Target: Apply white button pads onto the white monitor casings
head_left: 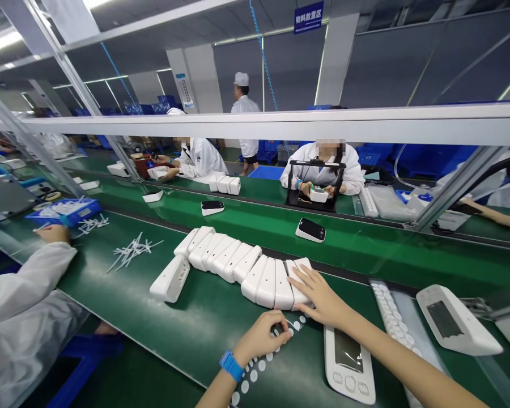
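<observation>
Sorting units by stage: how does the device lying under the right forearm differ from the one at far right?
The near device lies flat, screen up, by the right hand. The far-right device sits tilted on its base and stands clear of both hands. Both are white with dark screens.

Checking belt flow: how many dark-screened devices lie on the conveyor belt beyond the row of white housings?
2: one device left of centre, another device further right. Frame bars may hide more.

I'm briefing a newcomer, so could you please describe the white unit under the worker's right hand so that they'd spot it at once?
On the near green bench a curved row of white housings stands on edge. It is the one at the row's right end, the only one the right hand rests on.
</observation>
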### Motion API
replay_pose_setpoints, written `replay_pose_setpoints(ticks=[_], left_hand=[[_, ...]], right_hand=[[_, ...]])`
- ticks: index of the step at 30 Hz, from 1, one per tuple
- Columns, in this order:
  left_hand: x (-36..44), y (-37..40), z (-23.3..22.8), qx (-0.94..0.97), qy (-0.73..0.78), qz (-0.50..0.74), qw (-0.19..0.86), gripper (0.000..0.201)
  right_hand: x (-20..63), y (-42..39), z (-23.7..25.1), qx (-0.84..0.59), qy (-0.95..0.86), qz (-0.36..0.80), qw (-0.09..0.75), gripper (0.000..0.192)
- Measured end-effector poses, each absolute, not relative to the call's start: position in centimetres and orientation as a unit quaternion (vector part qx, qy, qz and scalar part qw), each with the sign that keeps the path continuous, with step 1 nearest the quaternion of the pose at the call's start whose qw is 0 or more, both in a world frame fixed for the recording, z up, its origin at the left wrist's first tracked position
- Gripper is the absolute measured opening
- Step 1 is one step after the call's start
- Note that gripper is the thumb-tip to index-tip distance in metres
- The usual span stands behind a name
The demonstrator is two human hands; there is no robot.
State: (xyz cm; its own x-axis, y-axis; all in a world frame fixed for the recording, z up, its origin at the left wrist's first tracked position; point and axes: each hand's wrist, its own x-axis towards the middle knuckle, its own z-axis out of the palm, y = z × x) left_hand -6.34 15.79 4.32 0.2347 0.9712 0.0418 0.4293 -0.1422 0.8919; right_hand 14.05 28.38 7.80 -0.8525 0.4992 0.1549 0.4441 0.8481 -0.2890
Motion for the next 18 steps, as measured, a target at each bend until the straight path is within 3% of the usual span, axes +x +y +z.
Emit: replay_pose_setpoints(ticks=[12,18], left_hand=[[-6.4,16.9,3.6,0.660,0.515,0.346,0.425,0.018],[-6.3,14.4,5.7,0.620,0.522,0.354,0.466,0.026]], right_hand=[[14.2,28.7,6.5,-0.266,-0.943,0.108,0.167,0.064],[15.7,25.5,7.6,-0.255,-0.938,0.051,0.230,0.062]])
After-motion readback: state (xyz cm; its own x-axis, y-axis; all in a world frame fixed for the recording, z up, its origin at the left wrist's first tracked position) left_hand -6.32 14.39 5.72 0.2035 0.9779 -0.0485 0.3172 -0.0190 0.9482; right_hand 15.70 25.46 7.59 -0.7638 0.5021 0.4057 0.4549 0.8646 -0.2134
